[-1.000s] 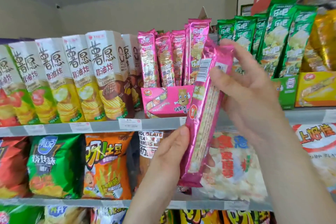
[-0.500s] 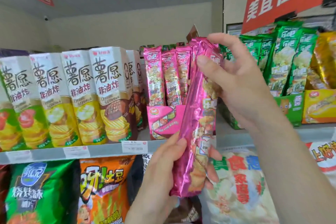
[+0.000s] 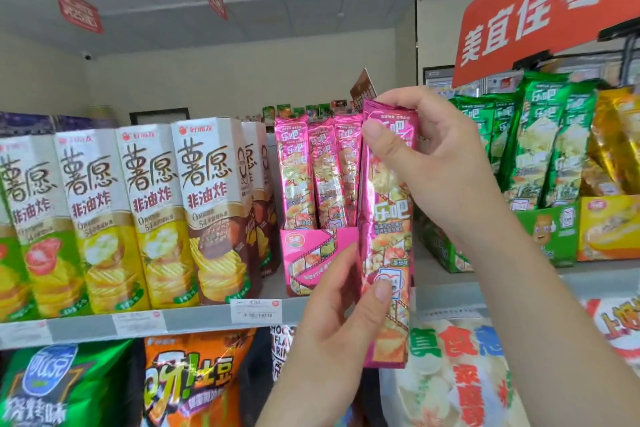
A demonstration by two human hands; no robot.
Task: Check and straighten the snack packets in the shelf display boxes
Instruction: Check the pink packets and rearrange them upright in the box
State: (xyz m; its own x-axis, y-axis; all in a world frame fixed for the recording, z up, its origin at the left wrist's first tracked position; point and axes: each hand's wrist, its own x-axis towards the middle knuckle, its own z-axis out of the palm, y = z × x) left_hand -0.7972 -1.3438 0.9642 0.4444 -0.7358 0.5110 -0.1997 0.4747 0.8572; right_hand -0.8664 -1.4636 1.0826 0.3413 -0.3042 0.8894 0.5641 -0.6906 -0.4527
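Gripping the pink packet (image 3: 387,218) near its top, the right hand (image 3: 440,163) curls thumb and fingers round it; the left hand (image 3: 341,315) pinches its lower part. Packet stands upright, just right of the pink box (image 3: 311,253) on the shelf (image 3: 194,321).

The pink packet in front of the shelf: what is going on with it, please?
A person holds one long pink packet upright with both hands, in front of the shelf. The right hand pinches its top and the left hand pinches its lower part. It is out of the pink display box, where three matching packets stand.
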